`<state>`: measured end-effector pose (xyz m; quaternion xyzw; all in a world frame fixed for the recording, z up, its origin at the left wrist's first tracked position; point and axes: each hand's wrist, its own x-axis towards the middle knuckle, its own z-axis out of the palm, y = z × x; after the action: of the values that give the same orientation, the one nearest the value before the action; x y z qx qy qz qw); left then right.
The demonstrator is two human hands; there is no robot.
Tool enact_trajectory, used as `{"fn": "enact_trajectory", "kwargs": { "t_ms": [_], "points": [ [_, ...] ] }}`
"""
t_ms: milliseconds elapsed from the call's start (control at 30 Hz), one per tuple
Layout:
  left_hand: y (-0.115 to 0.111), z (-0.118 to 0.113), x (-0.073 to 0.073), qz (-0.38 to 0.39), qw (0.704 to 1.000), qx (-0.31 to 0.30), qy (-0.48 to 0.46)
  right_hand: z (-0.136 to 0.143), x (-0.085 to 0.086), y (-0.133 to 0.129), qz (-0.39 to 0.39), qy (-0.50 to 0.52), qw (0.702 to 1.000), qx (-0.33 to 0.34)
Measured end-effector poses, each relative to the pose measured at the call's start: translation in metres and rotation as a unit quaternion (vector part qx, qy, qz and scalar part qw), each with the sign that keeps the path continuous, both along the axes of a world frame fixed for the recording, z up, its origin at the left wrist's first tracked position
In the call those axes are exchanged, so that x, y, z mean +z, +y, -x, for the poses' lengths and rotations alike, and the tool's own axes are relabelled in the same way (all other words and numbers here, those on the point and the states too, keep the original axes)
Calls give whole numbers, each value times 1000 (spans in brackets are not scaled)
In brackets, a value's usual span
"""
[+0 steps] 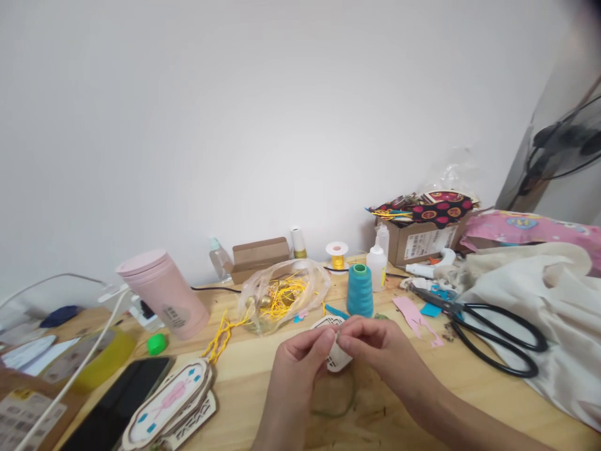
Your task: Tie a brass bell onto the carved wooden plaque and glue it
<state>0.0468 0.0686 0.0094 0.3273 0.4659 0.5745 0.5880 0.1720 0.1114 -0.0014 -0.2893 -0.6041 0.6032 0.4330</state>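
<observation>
My left hand (303,358) and my right hand (382,347) meet above the table, thumb and fingers of each pinched together. What sits between the fingertips is too small to make out. Just behind and below them is a pale wooden plaque with a cut-out lattice pattern (339,358), partly covered by my fingers. A thin green cord (350,404) curves in a loop beneath my hands; where its ends go is hidden. Beyond my right hand stands a cone of teal thread (360,291).
Left are a pink tumbler (166,294), a black phone (119,401) and stacked decorated plaques (171,401). A plastic bag of yellow cords (286,294) lies behind my hands. Black-handled scissors (498,335) rest on white cloth (558,313) at right. A full cardboard box (413,244) stands behind.
</observation>
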Motion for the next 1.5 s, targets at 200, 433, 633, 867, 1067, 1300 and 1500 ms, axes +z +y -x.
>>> {"fn": "enact_trajectory", "kwargs": {
  "t_ms": [200, 433, 633, 867, 1067, 1300, 1500],
  "points": [
    [1, 2, 2, -15, 992, 27, 126, 1, 3, -2, 56, -6, 997, 47],
    [-1, 9, 0, -5, 999, 29, -14, -4, 3, -2, 8, 21, 999, 29],
    [2, 10, -2, -17, 999, 8, 47, -6, 7, -3, -12, -18, 999, 29],
    [3, 8, -1, -18, 991, -26, 133, -3, 0, -1, 14, -36, 998, 50],
    [2, 9, -1, -15, 994, -56, 91, -2, -4, 0, 41, -18, 996, 82],
    [2, 6, 3, 0, 996, -85, 12, 1, -1, 2, 129, 42, 985, 110],
    [0, 4, 7, -15, 997, -81, 13, 1, 1, 2, 143, 39, 982, 115]
  ]
}}
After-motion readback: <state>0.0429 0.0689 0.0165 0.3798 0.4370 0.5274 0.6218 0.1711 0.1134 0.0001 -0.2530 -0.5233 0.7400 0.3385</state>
